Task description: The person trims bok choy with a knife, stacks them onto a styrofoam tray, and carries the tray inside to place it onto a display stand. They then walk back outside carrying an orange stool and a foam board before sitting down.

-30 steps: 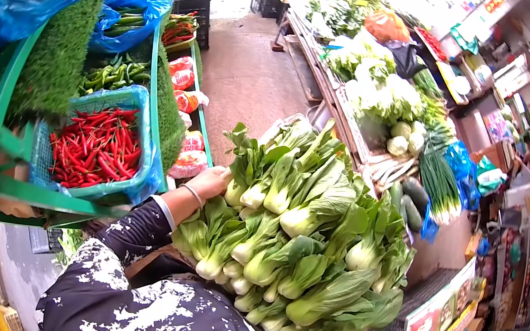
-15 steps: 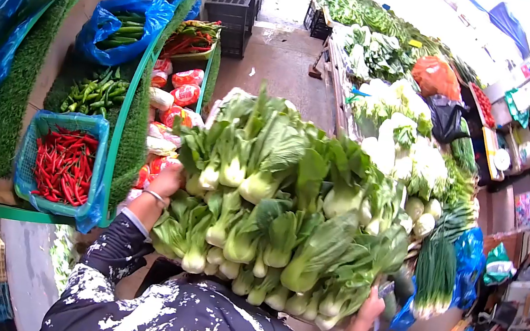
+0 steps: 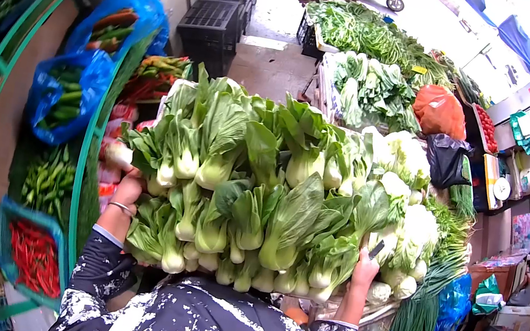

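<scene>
A wide load of bok choy (image 3: pixel 253 192) is held in front of my body, its white stems towards me and its leaves upward. Under the vegetables, a pale container edge (image 3: pixel 164 103) shows at the far left corner; most of it is hidden. My left hand (image 3: pixel 127 190) grips the load at its left side, a bracelet on the wrist. At the right side, my right hand (image 3: pixel 364 270) holds the other end, with a small dark object (image 3: pixel 376 249) by its fingertips.
On the left, a green-framed shelf (image 3: pixel 85 156) carries red chillies (image 3: pixel 36 257), green peppers (image 3: pixel 50 185) and blue bags (image 3: pixel 66 97). Black crates (image 3: pixel 210 26) stand ahead. A vegetable stall on the right holds leafy greens (image 3: pixel 372 89), cabbages (image 3: pixel 407 238) and spring onions (image 3: pixel 418 317).
The view has turned and advanced along the aisle, with the bok choy carried along in both hands. The crates look nearer, and my right hand has come more fully into view.
</scene>
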A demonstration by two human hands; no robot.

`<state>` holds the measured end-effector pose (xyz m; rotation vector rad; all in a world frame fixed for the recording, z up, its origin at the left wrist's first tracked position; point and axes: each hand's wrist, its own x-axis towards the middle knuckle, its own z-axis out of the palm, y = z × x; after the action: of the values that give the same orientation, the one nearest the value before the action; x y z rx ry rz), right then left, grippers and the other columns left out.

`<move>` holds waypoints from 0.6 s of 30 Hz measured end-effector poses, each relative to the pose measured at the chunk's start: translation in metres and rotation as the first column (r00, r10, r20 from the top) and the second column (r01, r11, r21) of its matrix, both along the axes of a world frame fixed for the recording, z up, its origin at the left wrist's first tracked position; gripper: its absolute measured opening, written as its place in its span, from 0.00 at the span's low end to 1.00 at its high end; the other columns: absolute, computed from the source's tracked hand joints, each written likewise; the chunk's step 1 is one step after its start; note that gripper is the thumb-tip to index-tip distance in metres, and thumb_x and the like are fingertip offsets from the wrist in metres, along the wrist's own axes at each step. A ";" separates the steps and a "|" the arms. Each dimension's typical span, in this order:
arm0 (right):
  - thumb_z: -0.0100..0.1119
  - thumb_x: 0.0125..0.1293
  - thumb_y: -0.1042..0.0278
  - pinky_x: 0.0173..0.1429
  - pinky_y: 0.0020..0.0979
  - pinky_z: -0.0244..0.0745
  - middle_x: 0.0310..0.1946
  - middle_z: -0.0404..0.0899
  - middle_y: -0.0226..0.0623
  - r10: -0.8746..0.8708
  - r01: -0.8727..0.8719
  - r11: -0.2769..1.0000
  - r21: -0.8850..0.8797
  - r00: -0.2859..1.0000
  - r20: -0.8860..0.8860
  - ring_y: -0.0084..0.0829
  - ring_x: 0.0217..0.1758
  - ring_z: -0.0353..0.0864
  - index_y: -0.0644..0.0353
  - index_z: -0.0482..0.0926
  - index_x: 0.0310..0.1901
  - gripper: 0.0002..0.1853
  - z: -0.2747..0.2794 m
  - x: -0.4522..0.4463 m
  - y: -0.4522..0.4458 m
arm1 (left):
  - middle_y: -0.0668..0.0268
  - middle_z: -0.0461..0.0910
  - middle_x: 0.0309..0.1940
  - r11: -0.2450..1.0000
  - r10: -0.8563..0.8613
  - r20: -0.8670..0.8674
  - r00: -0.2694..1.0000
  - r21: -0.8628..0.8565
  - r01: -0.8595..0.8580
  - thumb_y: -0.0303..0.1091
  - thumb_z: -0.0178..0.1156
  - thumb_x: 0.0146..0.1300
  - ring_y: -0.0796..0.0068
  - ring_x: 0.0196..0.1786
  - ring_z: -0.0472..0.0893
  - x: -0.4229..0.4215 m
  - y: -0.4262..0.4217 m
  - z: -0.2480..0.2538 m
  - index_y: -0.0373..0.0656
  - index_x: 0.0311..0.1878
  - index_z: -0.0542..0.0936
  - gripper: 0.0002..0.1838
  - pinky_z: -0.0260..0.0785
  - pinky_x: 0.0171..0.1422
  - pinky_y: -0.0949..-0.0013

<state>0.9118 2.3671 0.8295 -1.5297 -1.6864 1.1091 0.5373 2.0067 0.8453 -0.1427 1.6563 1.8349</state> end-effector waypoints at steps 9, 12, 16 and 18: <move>0.51 0.55 0.64 0.23 0.27 0.56 0.12 0.63 0.26 -0.024 0.025 1.000 0.005 0.993 -0.117 0.21 0.17 0.60 0.61 0.69 0.16 0.14 0.027 -0.219 0.175 | 0.62 0.74 0.35 0.998 0.022 -0.078 0.997 -0.057 -0.027 0.25 0.41 0.53 0.67 0.36 0.75 -0.199 0.173 -0.008 0.41 0.44 0.71 0.15 0.69 0.41 0.67; 0.51 0.55 0.61 0.25 0.30 0.58 0.13 0.67 0.31 0.007 -0.014 0.996 -0.088 0.997 -0.078 0.26 0.18 0.64 0.65 0.72 0.19 0.15 0.005 -0.294 0.272 | 0.61 0.73 0.38 0.996 0.046 -0.084 0.995 -0.069 -0.051 0.25 0.41 0.53 0.66 0.39 0.74 -0.270 0.234 -0.019 0.40 0.46 0.71 0.16 0.68 0.43 0.67; 0.51 0.53 0.55 0.32 0.37 0.64 0.19 0.73 0.49 0.099 -0.097 0.991 -0.089 0.995 0.023 0.43 0.25 0.73 0.67 0.74 0.23 0.19 0.045 -0.408 0.368 | 0.62 0.72 0.45 0.996 0.055 -0.092 0.994 -0.064 -0.061 0.24 0.43 0.53 0.66 0.45 0.73 -0.346 0.303 0.046 0.41 0.52 0.68 0.21 0.67 0.48 0.66; 0.49 0.53 0.52 0.37 0.41 0.65 0.23 0.74 0.54 0.144 -0.142 0.989 -0.027 0.979 0.143 0.52 0.31 0.73 0.65 0.76 0.25 0.19 0.015 -0.446 0.440 | 0.62 0.70 0.49 0.998 0.059 -0.148 0.987 0.043 -0.053 0.26 0.43 0.55 0.64 0.48 0.72 -0.389 0.337 -0.001 0.41 0.54 0.66 0.20 0.66 0.50 0.64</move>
<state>0.4661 2.8069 0.8447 -1.5514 -1.9156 1.1097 0.1482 2.3433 0.8447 -0.0356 1.7317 1.9605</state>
